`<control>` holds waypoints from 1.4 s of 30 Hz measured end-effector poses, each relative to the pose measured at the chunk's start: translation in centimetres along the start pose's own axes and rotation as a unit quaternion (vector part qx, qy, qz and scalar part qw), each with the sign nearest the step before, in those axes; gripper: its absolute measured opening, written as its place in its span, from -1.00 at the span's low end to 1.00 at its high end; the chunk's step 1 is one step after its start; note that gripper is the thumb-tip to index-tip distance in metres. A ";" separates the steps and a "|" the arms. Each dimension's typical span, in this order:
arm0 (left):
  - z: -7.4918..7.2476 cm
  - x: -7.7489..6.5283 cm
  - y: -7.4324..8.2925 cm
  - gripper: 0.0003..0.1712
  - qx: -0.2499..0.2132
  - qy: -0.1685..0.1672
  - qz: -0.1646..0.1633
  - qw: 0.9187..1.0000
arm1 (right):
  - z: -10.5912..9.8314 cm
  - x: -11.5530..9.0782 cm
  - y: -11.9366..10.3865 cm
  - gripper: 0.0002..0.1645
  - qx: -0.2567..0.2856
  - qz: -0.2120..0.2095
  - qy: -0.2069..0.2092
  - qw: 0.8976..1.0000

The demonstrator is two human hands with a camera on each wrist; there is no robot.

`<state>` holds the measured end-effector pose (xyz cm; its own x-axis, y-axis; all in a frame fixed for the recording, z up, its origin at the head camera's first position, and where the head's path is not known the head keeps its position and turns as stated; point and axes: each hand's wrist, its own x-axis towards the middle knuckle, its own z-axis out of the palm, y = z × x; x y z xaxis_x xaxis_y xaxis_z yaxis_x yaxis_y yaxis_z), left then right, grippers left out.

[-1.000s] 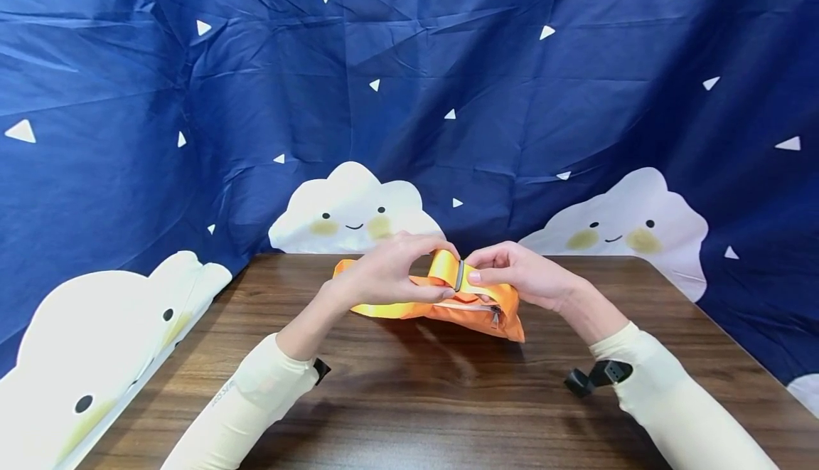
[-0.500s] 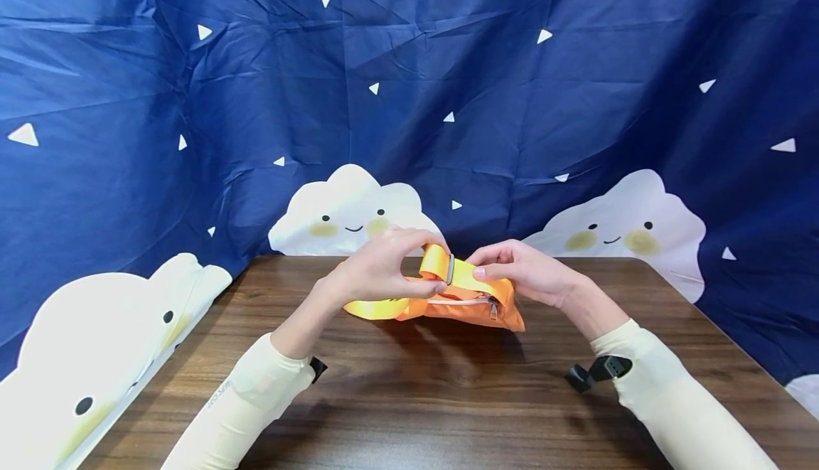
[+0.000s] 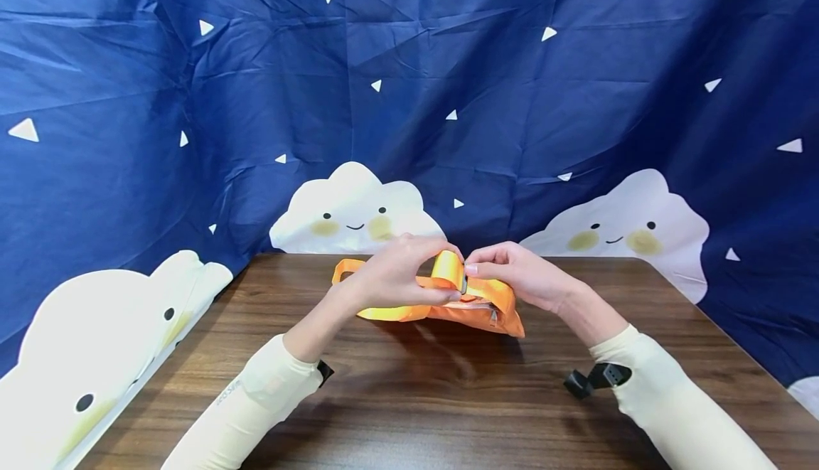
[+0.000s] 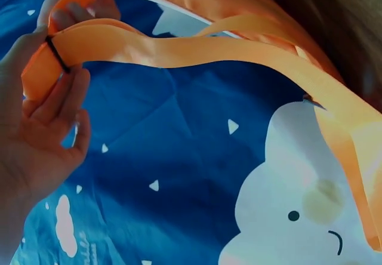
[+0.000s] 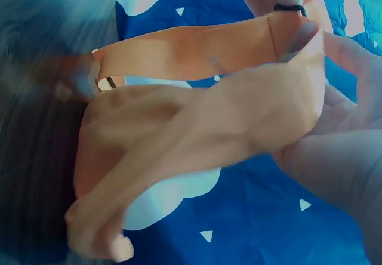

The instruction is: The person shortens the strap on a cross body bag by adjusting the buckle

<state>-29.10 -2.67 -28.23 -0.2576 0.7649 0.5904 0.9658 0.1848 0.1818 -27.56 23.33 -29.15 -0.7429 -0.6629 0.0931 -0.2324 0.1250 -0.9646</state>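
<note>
An orange pouch bag with a zipper sits near the far side of the table, its wide webbing strap raised above it. A dark strap slider crosses the strap where it doubles into a loop. My left hand pinches that loop between thumb and fingers, right at the slider. From the other side my right hand pinches the strap, its thumb tip at the slider's edge. In the right wrist view, more of the strap curves in front, blurred.
The brown wooden table lies under the bag and forearms. Behind it hangs a blue curtain printed with white clouds and triangles. Black wrist bands sit over pale sleeves.
Both hands shift slightly; the left first draws the slider left and up, then returns right. My right thumb, earlier on the strap away from the slider, is now at the slider's edge.
</note>
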 end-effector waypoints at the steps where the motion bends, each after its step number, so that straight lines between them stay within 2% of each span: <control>1: 0.2 0.0 0.0 -0.51 0.006 0.003 0.003 1.000 | 0.2 0.0 -0.1 -0.72 -0.007 0.004 0.007 1.000; 6: 0.7 0.2 0.1 -0.42 0.009 0.021 -0.006 1.000 | 0.4 -0.1 -0.3 -0.76 -0.013 -0.003 0.030 0.999; 12: 0.6 0.3 -0.2 -0.43 -0.022 0.028 -0.027 0.999 | -0.2 -0.2 -0.3 -0.86 0.031 -0.050 0.032 0.998; 17: 0.5 0.3 -0.3 -0.47 -0.016 0.024 -0.027 0.999 | -0.2 -0.4 -0.6 -0.83 0.079 -0.071 0.041 0.993; 24: 0.6 0.2 -0.8 -0.52 -0.002 0.002 -0.036 0.999 | 0.0 -0.6 -1.2 -0.81 0.162 -0.102 0.042 0.981; 31: 0.6 -0.1 -1.8 -0.51 0.009 -0.021 -0.054 0.998 | -0.2 -0.7 -1.6 -0.81 0.243 -0.142 0.035 0.959; 36: 0.7 -0.3 -2.4 -0.51 0.021 -0.041 -0.072 0.996 | -0.5 -0.7 -1.5 -0.82 0.259 -0.159 0.026 0.952; 42: 0.5 -0.3 -2.8 -0.52 0.025 -0.054 -0.078 0.995 | -0.6 -0.7 -1.3 -0.80 0.275 -0.168 0.016 0.946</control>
<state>-31.75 -3.10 -29.35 -0.4015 0.7864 0.4694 0.9157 0.3338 0.2240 -27.12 24.12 -27.85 -0.7054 -0.5734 0.4168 -0.1036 -0.4983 -0.8608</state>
